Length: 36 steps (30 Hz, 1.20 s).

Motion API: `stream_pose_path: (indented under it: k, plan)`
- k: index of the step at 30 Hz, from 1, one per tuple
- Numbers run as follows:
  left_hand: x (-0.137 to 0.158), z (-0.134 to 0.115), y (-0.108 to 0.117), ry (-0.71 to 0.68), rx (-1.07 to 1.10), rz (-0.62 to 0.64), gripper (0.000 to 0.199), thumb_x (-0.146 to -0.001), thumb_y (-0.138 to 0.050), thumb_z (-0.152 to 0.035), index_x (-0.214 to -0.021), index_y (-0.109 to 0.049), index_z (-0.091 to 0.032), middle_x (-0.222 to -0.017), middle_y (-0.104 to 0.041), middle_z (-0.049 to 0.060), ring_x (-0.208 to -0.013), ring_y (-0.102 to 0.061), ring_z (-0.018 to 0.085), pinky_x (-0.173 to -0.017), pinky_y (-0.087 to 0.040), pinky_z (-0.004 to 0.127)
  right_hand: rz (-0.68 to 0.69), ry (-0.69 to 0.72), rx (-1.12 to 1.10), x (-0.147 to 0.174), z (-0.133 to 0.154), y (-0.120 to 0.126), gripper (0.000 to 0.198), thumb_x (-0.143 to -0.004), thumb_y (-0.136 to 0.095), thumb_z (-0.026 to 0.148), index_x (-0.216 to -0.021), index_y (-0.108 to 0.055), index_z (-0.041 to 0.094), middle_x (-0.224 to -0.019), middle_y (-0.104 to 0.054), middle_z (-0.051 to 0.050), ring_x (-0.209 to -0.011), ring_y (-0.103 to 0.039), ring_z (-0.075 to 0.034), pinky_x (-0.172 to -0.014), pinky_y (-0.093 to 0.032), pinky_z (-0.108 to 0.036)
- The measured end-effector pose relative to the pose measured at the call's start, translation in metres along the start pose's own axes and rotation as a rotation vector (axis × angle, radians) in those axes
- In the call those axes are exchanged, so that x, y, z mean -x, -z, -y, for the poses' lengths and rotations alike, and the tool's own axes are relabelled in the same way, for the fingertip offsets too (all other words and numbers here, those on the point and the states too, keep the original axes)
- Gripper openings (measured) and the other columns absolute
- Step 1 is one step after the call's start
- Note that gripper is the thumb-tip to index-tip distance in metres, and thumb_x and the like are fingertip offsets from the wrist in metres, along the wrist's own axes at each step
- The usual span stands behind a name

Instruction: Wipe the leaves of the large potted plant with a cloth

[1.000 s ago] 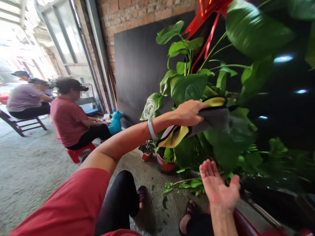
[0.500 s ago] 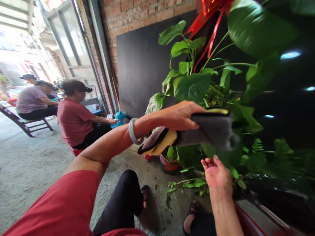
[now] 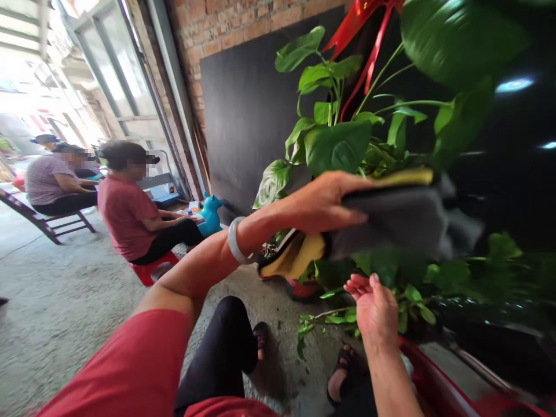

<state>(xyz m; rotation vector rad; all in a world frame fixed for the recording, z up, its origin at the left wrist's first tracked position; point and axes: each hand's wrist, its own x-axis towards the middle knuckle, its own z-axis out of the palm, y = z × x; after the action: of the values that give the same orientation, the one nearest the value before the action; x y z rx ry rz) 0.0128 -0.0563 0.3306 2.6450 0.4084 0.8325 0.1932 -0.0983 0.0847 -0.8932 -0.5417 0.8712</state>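
My left hand [image 3: 324,200] grips a grey and yellow cloth [image 3: 391,223] and presses it flat over the foliage of a large green plant [image 3: 339,145]. A pale bangle [image 3: 236,240] sits on that wrist. Below the cloth, my right hand [image 3: 373,307] is held palm up with fingers loosely curled, right under the leaves and holding nothing. The leaf beneath the cloth is hidden.
A red pot [image 3: 302,288] stands on the concrete floor by a dark board [image 3: 247,127] on the brick wall. A person in red [image 3: 130,211] sits on a red stool at left, another person [image 3: 50,182] behind. A blue toy [image 3: 211,213] is nearby. Red ribbon [image 3: 369,35] hangs overhead.
My left hand has slid the cloth to the right across the leaves. My right hand has closed slightly and drifted left under the foliage.
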Motion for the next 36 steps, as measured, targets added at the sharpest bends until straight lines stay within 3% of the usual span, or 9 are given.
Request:
stream_pose_path:
  k: [2, 4, 9, 11, 18, 20, 25, 32, 36]
  plan:
    - [-0.012, 0.006, -0.003, 0.005, -0.139, -0.321, 0.043, -0.09, -0.061, -0.012, -0.133, -0.061, -0.01, -0.123, -0.07, 0.007, -0.113, -0.064, 0.019, -0.104, -0.049, 0.032, -0.018, -0.026, -0.011, 0.003, -0.001, -0.001, 0.044, -0.063, -0.081, 0.056, -0.071, -0.062, 0.017, -0.066, -0.07, -0.007, -0.059, -0.066, -0.018, -0.061, -0.058, -0.034]
    - [-0.015, 0.018, -0.018, 0.09, -0.286, -0.371, 0.047, -0.091, -0.059, -0.013, -0.139, -0.058, -0.013, -0.131, -0.067, 0.011, -0.12, -0.062, 0.022, -0.108, -0.047, 0.036, -0.042, -0.04, -0.018, 0.005, -0.002, -0.001, 0.044, -0.062, -0.082, 0.056, -0.069, -0.062, 0.017, -0.064, -0.069, -0.006, -0.057, -0.065, -0.017, -0.059, -0.057, -0.033]
    - [0.033, 0.044, -0.052, 0.133, -0.175, 0.588, 0.038, -0.081, -0.07, -0.015, -0.119, -0.072, -0.017, -0.111, -0.076, 0.006, -0.101, -0.07, 0.024, -0.089, -0.054, 0.031, -0.14, -0.041, -0.015, -0.002, 0.012, 0.012, 0.035, -0.062, -0.083, 0.045, -0.069, -0.061, 0.019, -0.061, -0.065, 0.0, -0.055, -0.061, -0.014, -0.054, -0.054, -0.028]
    - [0.052, 0.047, -0.047, 0.11, -0.065, 0.739, 0.037, -0.077, -0.071, -0.013, -0.112, -0.075, -0.022, -0.102, -0.078, 0.001, -0.094, -0.07, 0.021, -0.083, -0.053, 0.027, -0.149, -0.022, -0.021, -0.01, 0.023, 0.019, 0.034, -0.062, -0.084, 0.042, -0.07, -0.059, 0.02, -0.062, -0.065, 0.001, -0.055, -0.06, -0.013, -0.053, -0.054, -0.028]
    - [0.04, 0.058, -0.048, 0.262, -0.254, -0.061, 0.053, -0.089, -0.055, -0.018, -0.141, -0.06, -0.022, -0.124, -0.069, 0.008, -0.11, -0.066, 0.023, -0.097, -0.051, 0.033, -0.132, 0.042, -0.073, -0.028, 0.041, 0.023, 0.032, -0.061, -0.081, 0.036, -0.067, -0.053, 0.021, -0.058, -0.059, 0.004, -0.054, -0.056, -0.013, -0.05, -0.053, -0.028]
    - [0.044, 0.067, -0.071, 0.315, -0.342, 0.002, 0.052, -0.09, -0.054, -0.018, -0.142, -0.06, -0.021, -0.123, -0.068, 0.011, -0.109, -0.067, 0.025, -0.094, -0.053, 0.035, -0.168, 0.036, -0.049, -0.029, 0.041, 0.026, 0.032, -0.06, -0.081, 0.034, -0.068, -0.053, 0.021, -0.058, -0.059, 0.005, -0.053, -0.056, -0.013, -0.049, -0.052, -0.028]
    - [0.088, 0.077, -0.098, 0.327, -0.261, 0.629, 0.042, -0.079, -0.064, -0.014, -0.119, -0.074, -0.023, -0.111, -0.075, 0.009, -0.104, -0.07, 0.027, -0.089, -0.055, 0.034, -0.131, 0.07, 0.02, -0.026, 0.04, 0.045, 0.03, -0.064, -0.079, 0.041, -0.074, -0.059, 0.02, -0.062, -0.062, 0.001, -0.056, -0.059, -0.015, -0.053, -0.053, -0.03]
    - [0.076, 0.065, -0.065, 0.293, -0.127, -0.117, 0.052, -0.089, -0.056, -0.022, -0.141, -0.059, -0.02, -0.124, -0.069, 0.009, -0.109, -0.066, 0.022, -0.097, -0.051, 0.031, -0.189, -0.253, 0.085, -0.025, -0.038, 0.049, 0.033, -0.063, -0.076, 0.04, -0.087, -0.064, 0.021, -0.08, -0.067, 0.0, -0.073, -0.066, -0.016, -0.062, -0.055, -0.028]
    - [0.085, 0.079, -0.095, 0.445, -0.215, 0.024, 0.052, -0.087, -0.059, -0.021, -0.139, -0.06, -0.017, -0.12, -0.07, 0.012, -0.108, -0.067, 0.026, -0.095, -0.053, 0.036, -0.031, -0.328, 0.07, -0.025, -0.076, 0.038, 0.029, -0.065, -0.072, 0.046, -0.078, -0.06, 0.023, -0.076, -0.065, -0.001, -0.073, -0.067, -0.021, -0.06, -0.058, -0.037]
